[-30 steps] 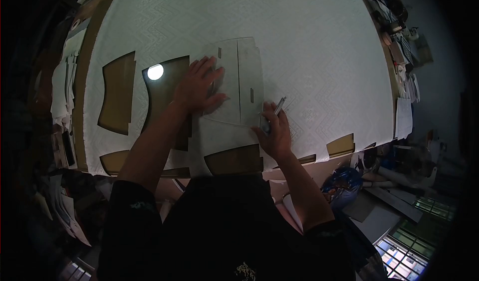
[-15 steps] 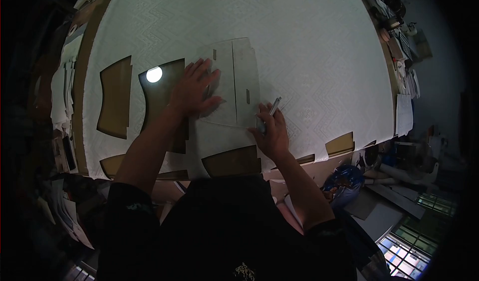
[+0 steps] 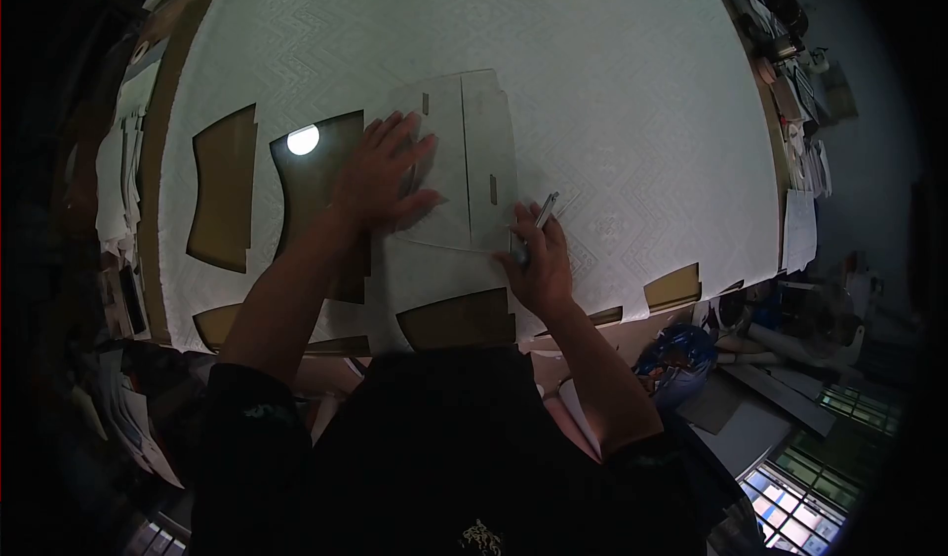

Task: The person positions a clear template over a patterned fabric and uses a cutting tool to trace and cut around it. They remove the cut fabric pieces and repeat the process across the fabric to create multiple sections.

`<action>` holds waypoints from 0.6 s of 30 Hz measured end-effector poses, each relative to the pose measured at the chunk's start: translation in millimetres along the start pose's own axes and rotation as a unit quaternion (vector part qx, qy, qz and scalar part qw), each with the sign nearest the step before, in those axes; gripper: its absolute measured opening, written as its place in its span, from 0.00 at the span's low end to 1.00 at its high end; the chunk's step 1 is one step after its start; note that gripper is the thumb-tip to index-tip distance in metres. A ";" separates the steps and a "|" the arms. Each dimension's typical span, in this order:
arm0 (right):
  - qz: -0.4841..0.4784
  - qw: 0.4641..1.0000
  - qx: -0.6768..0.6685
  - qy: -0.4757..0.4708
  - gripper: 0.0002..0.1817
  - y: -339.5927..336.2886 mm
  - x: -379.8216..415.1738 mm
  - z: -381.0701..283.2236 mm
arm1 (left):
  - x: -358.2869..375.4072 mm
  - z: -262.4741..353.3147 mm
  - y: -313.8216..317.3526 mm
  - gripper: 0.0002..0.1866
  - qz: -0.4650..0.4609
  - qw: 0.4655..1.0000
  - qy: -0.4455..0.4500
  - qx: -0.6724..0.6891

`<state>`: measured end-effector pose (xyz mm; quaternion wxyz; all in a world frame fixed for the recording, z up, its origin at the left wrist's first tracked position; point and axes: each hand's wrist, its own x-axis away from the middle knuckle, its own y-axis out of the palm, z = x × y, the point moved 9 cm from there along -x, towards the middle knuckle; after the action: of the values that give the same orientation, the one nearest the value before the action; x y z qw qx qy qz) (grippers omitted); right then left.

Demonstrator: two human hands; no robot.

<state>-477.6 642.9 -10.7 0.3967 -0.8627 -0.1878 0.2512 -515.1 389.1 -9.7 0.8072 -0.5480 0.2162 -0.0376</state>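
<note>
A clear template (image 3: 489, 131) with a dark line down it and two small slots lies on the white patterned fabric (image 3: 632, 92). My left hand (image 3: 383, 173) rests flat on the template's left side, fingers spread. At its lower right edge, my right hand (image 3: 538, 260) is closed round a silver pen-like tool (image 3: 545, 210), whose upper end sticks up between the fingers. The tool's lower tip is hidden by the hand.
Cut-out openings in the fabric show brown board at left (image 3: 223, 189), beside my left forearm (image 3: 326, 161), and along the near edge (image 3: 454, 319). Papers (image 3: 802, 230) lie past the right edge. A blue plastic bag (image 3: 681, 354) is below the table's right side.
The view has shifted slightly. Both hands keep nearly the same places on and beside the template, and the right hand still holds the tool.
</note>
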 end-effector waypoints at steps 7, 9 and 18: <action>-0.032 0.999 0.037 -0.001 0.26 4.8 -1.1 0.2 | 0.1 -1.2 1.7 0.42 -0.002 1.000 -0.007 0.006; -0.030 0.999 0.036 -0.003 0.26 5.9 -0.6 2.0 | -0.6 -1.0 1.0 0.42 -0.005 1.000 -0.006 0.004; -0.011 1.000 0.013 -0.015 0.29 2.1 1.5 0.9 | -3.2 -0.1 -0.4 0.42 -0.027 0.999 -0.017 0.011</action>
<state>-476.7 642.9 -13.2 0.4081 -0.8511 -0.2001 0.2626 -518.0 389.7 -8.4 0.8154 -0.5453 0.1871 -0.0522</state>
